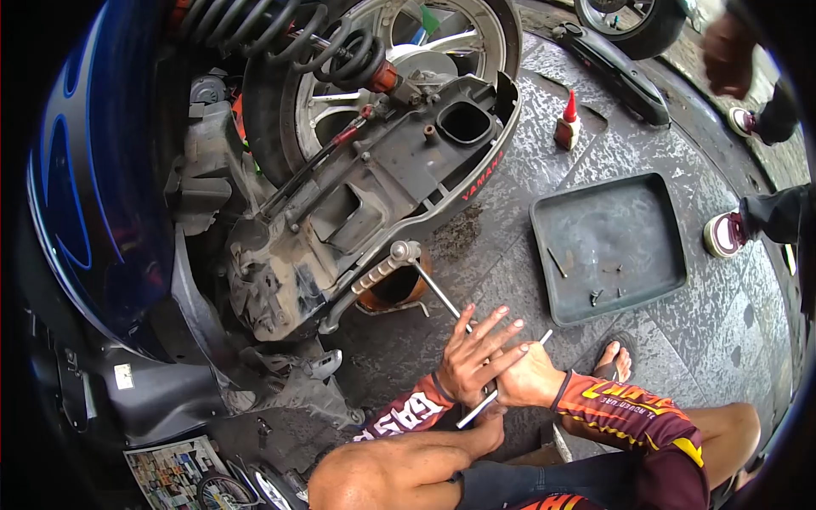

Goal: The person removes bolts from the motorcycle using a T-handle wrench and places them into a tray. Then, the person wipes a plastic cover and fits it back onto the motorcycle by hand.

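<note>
My left hand (472,361) has its fingers spread and lies over the shaft of a metal T-handle wrench (439,293), touching my right hand. My right hand (525,376) is closed round the crossbar of the wrench, whose ends stick out above and below it. The wrench's far end reaches the kick lever (382,268) beside the dusty black Yamaha engine cover (382,170). Whether the socket sits on a bolt, I cannot tell.
A black tray (608,246) with several small bolts lies to the right. Behind it stand a red-capped bottle (569,123) and a long black part (616,76). Another person's shoes (724,235) are at the right edge. A wheel (408,64) and blue bodywork (93,170) fill the upper left.
</note>
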Available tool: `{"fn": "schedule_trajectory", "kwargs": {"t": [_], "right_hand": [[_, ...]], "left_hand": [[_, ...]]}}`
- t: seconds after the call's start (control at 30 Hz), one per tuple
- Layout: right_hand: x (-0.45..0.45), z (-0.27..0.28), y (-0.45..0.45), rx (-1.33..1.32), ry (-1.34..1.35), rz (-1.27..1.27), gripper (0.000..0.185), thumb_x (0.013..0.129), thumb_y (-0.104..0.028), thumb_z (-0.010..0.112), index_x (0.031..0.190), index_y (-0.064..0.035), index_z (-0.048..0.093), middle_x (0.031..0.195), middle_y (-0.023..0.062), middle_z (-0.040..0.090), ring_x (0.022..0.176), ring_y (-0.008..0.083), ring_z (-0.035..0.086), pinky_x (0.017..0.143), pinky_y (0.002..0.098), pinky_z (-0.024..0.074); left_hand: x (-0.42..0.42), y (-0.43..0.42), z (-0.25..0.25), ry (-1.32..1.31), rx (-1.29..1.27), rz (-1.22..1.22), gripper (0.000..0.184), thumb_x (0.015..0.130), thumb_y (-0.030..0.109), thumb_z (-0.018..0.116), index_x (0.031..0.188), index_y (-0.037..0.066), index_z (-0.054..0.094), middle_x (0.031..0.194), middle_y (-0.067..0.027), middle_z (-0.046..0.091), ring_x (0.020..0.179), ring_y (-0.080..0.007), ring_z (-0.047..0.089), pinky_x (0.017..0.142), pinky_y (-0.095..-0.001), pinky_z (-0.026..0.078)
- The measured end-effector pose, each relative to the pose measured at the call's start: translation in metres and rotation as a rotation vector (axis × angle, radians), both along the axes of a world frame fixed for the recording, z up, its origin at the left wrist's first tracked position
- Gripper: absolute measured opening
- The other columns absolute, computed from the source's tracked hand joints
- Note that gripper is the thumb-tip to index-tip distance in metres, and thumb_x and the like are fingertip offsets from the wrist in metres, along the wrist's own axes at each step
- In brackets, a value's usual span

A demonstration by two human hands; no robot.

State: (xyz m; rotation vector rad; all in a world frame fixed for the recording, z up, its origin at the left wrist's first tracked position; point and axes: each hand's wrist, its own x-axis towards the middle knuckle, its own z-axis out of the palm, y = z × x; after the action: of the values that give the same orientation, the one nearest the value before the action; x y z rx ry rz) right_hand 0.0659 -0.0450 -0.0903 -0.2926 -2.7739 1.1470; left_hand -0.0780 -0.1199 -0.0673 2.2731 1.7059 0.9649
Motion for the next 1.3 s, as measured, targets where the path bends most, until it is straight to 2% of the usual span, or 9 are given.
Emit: {"fn": "schedule_trajectory", "kwargs": {"t": [0.07,0.1,0.13,0.2,0.23,0.47,1.13,1.2,1.3], "right_hand": [[-0.001,-0.004,-0.003,0.01,0.016,-0.042,0.024,0.065,-0.024,0.063,0.078,-0.0042,0.065,0.076,0.0126,0.064,0.065,0.0289,0.064,0.057,0.0425,0.0518],[-0.001,-0.008,-0.005,-0.048,0.108,-0.068,0.028,0.065,-0.024,0.065,0.084,-0.0039,0.064,0.077,0.0136,0.063,0.068,0.0308,0.064,0.057,0.0434,0.0501],[-0.001,-0.01,-0.007,-0.109,0.196,-0.095,0.032,0.065,-0.024,0.066,0.089,-0.0036,0.064,0.078,0.0146,0.062,0.071,0.0327,0.063,0.058,0.0442,0.0483],[-0.004,0.0,-0.01,-0.126,0.198,-0.177,0.027,0.064,-0.025,0.067,0.083,-0.007,0.062,0.076,0.012,0.061,0.071,0.0321,0.062,0.057,0.0428,0.0473],[-0.002,-0.006,-0.012,-0.135,0.182,-0.17,0.03,0.061,-0.031,0.068,0.081,-0.0081,0.063,0.074,0.0103,0.061,0.07,0.0299,0.063,0.057,0.0415,0.0491],[-0.001,-0.047,-0.035,-0.329,0.281,-0.284,0.032,0.058,-0.032,0.072,0.08,-0.0103,0.06,0.073,0.0093,0.059,0.067,0.0314,0.06,0.055,0.0432,0.0465],[0.002,-0.047,-0.041,-0.396,0.471,-0.305,0.049,0.064,-0.038,0.066,0.1,-0.0067,0.058,0.09,0.0149,0.057,0.083,0.0336,0.057,0.07,0.0463,0.0432],[0.004,-0.05,-0.045,-0.423,0.457,-0.319,0.048,0.065,-0.038,0.066,0.1,-0.0066,0.058,0.091,0.0154,0.057,0.084,0.0337,0.057,0.071,0.0457,0.0436],[0.007,-0.056,-0.05,-0.478,0.449,-0.336,0.046,0.066,-0.036,0.066,0.1,-0.0065,0.058,0.092,0.0163,0.057,0.086,0.034,0.058,0.072,0.0447,0.0442]], "left_hand": [[0.004,0.005,0.002,-0.056,-0.066,-0.035,0.046,0.092,0.047,0.042,0.113,0.013,0.065,0.121,-0.0132,0.062,0.122,-0.0337,0.051,0.11,-0.058,0.019],[0.003,0.009,0.004,0.015,-0.035,-0.064,0.045,0.079,0.039,0.05,0.105,0.008,0.069,0.114,-0.0141,0.064,0.109,-0.0309,0.058,0.1,-0.0529,0.039],[0.003,0.009,0.003,0.002,-0.051,-0.065,0.045,0.079,0.039,0.05,0.105,0.008,0.069,0.114,-0.0141,0.064,0.109,-0.0309,0.058,0.1,-0.0529,0.039],[0.005,0.015,0.003,-0.121,-0.03,-0.136,0.067,0.083,0.062,0.042,0.099,0.002,0.068,0.092,-0.0137,0.068,0.079,-0.0282,0.063,0.084,-0.0459,0.048],[0.006,0.021,0.001,-0.117,0.054,-0.149,0.056,0.063,0.043,0.053,0.096,0.0,0.068,0.08,-0.0115,0.064,0.065,-0.0235,0.056,0.069,-0.0387,0.05],[0.001,0.027,0.001,-0.1,-0.148,-0.261,0.083,0.079,0.071,0.039,0.094,-0.005,0.065,0.077,-0.0143,0.061,0.06,-0.0266,0.056,0.057,-0.0369,0.043],[0.005,0.033,0.002,-0.152,-0.19,-0.211,0.071,0.079,0.061,0.045,0.087,-0.007,0.065,0.071,-0.0156,0.057,0.059,-0.0257,0.053,0.054,-0.0359,0.041],[0.006,0.033,0.002,-0.155,-0.208,-0.2,0.056,0.063,0.046,0.056,0.087,-0.005,0.06,0.075,-0.0101,0.056,0.061,-0.0219,0.052,0.057,-0.0335,0.041],[0.008,0.032,-0.002,-0.169,-0.256,-0.19,0.072,0.077,0.062,0.045,0.082,-0.007,0.064,0.07,-0.0159,0.056,0.061,-0.028,0.055,0.055,-0.0366,0.042]]}}
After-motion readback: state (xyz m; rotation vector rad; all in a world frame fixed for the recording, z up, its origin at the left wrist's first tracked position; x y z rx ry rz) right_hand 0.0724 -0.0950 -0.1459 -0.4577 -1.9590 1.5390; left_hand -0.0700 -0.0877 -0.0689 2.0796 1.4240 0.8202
